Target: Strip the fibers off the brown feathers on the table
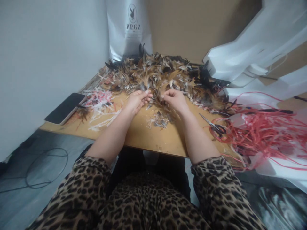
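A large heap of brown, black and whitish feathers (153,72) covers the far half of a tan board (153,140). At the near edge of the heap my left hand (138,99) has its thumb pressed to curled fingers; what they pinch is too blurred to make out. A short gap to the right, my right hand (176,100) pinches with thumb and forefinger at what looks like a feather, its other fingers folded. Between my forearms, just below the hands, lies a small clump of loose feather bits (159,119).
Black-handled scissors (217,128) lie right of my right forearm, beside a tangle of red strips (263,134). A dark-screened phone (64,108) and pink and white strips (99,99) are at left. Behind the heap stands a white bag (130,35); a white sewing-machine-like body (240,57) is at right.
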`<state>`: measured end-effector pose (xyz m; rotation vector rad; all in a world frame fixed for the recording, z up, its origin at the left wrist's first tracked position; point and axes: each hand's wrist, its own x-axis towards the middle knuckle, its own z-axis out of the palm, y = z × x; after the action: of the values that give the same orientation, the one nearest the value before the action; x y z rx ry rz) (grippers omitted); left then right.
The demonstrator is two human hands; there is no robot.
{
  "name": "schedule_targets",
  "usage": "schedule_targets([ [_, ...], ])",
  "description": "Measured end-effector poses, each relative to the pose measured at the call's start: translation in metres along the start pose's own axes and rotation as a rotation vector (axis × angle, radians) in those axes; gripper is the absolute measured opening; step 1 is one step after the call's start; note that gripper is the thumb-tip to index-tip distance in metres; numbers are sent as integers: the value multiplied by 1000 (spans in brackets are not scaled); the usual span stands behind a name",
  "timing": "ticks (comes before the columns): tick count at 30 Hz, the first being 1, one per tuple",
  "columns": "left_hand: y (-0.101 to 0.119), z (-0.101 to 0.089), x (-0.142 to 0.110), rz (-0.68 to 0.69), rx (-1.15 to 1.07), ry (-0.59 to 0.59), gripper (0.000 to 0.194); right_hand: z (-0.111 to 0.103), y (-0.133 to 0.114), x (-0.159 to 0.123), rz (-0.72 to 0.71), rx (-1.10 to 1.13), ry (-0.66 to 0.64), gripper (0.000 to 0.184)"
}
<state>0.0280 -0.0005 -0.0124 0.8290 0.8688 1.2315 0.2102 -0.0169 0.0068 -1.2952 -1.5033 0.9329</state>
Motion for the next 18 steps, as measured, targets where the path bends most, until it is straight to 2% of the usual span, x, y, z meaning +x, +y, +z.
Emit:
schedule_targets([
  [4,-2,2,-1,-49,34,-34,12,-1,-2,4,142,460,-15,26],
  [7,-4,5,-4,-88,55,-77,12,3,-1,5,222,643,-92,36],
  [12,-8,7,-8,-135,84,-171,15,14,0,2,258,683,-109,40],
  [18,-9,8,-9,-157,87,-221,16,26,3,1,183,624,-37,38],
])
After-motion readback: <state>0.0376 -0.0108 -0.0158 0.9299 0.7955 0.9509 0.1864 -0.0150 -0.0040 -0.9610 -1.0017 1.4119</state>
